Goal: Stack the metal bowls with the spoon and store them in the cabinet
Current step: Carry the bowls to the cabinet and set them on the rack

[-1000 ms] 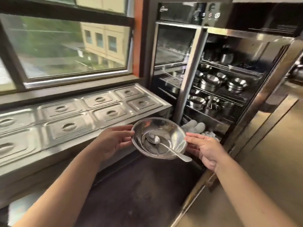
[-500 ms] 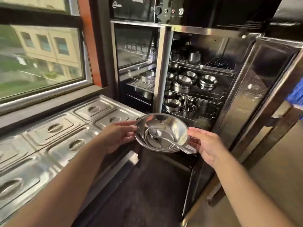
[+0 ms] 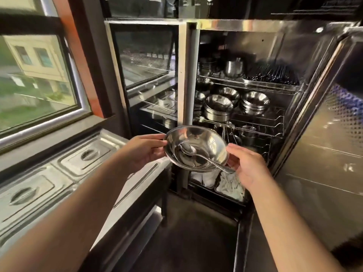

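I hold a stack of shiny metal bowls (image 3: 208, 142) in front of me, tilted a little toward me. A metal spoon (image 3: 198, 154) lies inside the top bowl, its handle sticking out over the rim at the lower right. My left hand (image 3: 145, 150) grips the left rim. My right hand (image 3: 247, 167) cups the right side under the spoon handle. Just behind the bowls stands the open steel cabinet (image 3: 235, 26). Its wire shelves (image 3: 255, 122) carry stacks of similar bowls (image 3: 218, 107).
The cabinet's right door (image 3: 324, 134) is swung open toward me on the right. A steel counter with several lidded pans (image 3: 84, 156) runs along the left under a window (image 3: 37, 79). White items (image 3: 231, 185) fill the cabinet's bottom tray. Dark floor lies below.
I have moved closer to the cabinet and turned toward it, carrying the bowls with both hands. The open shelves now sit directly behind the bowls.
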Available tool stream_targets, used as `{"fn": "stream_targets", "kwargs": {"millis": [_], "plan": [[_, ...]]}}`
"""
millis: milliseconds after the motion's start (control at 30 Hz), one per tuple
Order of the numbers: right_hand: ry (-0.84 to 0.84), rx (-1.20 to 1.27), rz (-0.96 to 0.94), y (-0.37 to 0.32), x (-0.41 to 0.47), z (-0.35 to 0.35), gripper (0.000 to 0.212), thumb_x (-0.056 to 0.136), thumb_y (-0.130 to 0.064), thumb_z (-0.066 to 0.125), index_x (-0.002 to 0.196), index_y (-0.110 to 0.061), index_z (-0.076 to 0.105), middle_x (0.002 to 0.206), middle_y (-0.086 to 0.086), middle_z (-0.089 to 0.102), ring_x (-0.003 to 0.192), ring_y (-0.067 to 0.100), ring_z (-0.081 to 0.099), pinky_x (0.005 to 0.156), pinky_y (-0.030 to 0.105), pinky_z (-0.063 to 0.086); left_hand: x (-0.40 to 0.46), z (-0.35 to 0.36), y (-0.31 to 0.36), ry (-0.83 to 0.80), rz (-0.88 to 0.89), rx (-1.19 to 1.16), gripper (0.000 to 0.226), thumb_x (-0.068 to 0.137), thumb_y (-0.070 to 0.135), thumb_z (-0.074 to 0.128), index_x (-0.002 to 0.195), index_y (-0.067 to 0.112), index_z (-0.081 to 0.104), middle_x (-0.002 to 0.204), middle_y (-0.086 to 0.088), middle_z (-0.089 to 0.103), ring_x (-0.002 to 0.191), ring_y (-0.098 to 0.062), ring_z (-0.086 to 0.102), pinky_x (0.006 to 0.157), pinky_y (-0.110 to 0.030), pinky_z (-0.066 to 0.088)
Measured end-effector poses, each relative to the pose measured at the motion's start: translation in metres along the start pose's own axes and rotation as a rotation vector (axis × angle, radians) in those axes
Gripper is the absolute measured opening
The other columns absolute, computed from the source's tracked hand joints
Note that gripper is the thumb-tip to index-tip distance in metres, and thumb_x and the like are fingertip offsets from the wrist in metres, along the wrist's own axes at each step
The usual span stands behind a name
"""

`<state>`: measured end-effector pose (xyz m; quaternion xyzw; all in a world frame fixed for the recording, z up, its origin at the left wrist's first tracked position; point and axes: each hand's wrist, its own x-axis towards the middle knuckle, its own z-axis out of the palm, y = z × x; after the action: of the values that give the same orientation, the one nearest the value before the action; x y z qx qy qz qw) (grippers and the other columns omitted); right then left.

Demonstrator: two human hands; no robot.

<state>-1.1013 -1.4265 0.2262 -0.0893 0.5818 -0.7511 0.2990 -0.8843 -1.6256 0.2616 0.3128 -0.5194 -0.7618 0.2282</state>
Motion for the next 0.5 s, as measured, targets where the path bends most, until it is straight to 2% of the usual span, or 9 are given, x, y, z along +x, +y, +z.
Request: {"fn": "stream_targets", "kwargs": {"millis": [67, 133, 267, 333, 400, 500], "plan": [[0.05, -0.002, 0.0, -0.007, 0.03, 0.0, 0.019, 0.081, -0.002, 0.081, 0.099, -0.005, 0.078, 0.09, 0.013, 0.081, 0.075, 0.021, 0.077, 0.07, 0.032, 0.064, 0.037, 0.009, 0.005, -0.021, -0.009, 0.015, 0.04, 0.086, -0.009, 0.065, 0.126, -0.002, 0.064, 0.107, -0.022, 0.072, 0.085, -0.025, 0.065, 0.069, -0.027, 0.06], [0.081, 0.012, -0.004, -0.013, 0.051, -0.002, 0.018, 0.081, -0.002, 0.081, 0.098, -0.005, 0.078, 0.089, 0.013, 0.081, 0.073, 0.019, 0.076, 0.065, 0.028, 0.063, 0.066, 0.018, 0.009, -0.031, -0.018, 0.013, 0.04, 0.087, -0.009, 0.065, 0.126, -0.002, 0.063, 0.109, -0.024, 0.072, 0.085, -0.025, 0.066, 0.07, -0.028, 0.061], [0.144, 0.013, -0.023, -0.023, 0.097, -0.009, 0.014, 0.081, -0.001, 0.08, 0.094, -0.006, 0.079, 0.087, 0.011, 0.081, 0.072, 0.017, 0.076, 0.061, 0.025, 0.062, 0.135, 0.038, 0.013, -0.118, -0.057, 0.018, 0.039, 0.089, -0.009, 0.063, 0.127, -0.002, 0.061, 0.118, -0.027, 0.069, 0.1, -0.032, 0.065, 0.08, -0.035, 0.062], [0.184, 0.019, -0.04, -0.03, 0.122, -0.015, 0.011, 0.083, 0.0, 0.078, 0.093, -0.005, 0.078, 0.082, 0.01, 0.081, 0.065, 0.014, 0.075, 0.055, 0.022, 0.06, 0.173, 0.05, 0.014, -0.177, -0.071, 0.033, 0.041, 0.088, -0.008, 0.064, 0.129, -0.002, 0.06, 0.12, -0.027, 0.068, 0.103, -0.033, 0.063, 0.08, -0.036, 0.062], [0.218, 0.032, -0.06, -0.036, 0.145, -0.02, 0.011, 0.083, 0.002, 0.077, 0.094, -0.004, 0.077, 0.078, 0.009, 0.08, 0.062, 0.012, 0.074, 0.052, 0.021, 0.058, 0.21, 0.064, 0.016, -0.225, -0.078, 0.039, 0.042, 0.087, -0.007, 0.065, 0.128, -0.003, 0.06, 0.12, -0.027, 0.068, 0.101, -0.033, 0.064, 0.076, -0.034, 0.062], [0.287, 0.034, -0.087, -0.046, 0.186, -0.028, 0.011, 0.086, 0.004, 0.074, 0.095, -0.002, 0.075, 0.075, 0.008, 0.08, 0.061, 0.013, 0.075, 0.053, 0.022, 0.058, 0.269, 0.088, 0.018, -0.263, -0.086, 0.028, 0.037, 0.085, -0.01, 0.066, 0.122, -0.004, 0.063, 0.103, -0.021, 0.073, 0.084, -0.027, 0.07, 0.07, -0.033, 0.062]]}}
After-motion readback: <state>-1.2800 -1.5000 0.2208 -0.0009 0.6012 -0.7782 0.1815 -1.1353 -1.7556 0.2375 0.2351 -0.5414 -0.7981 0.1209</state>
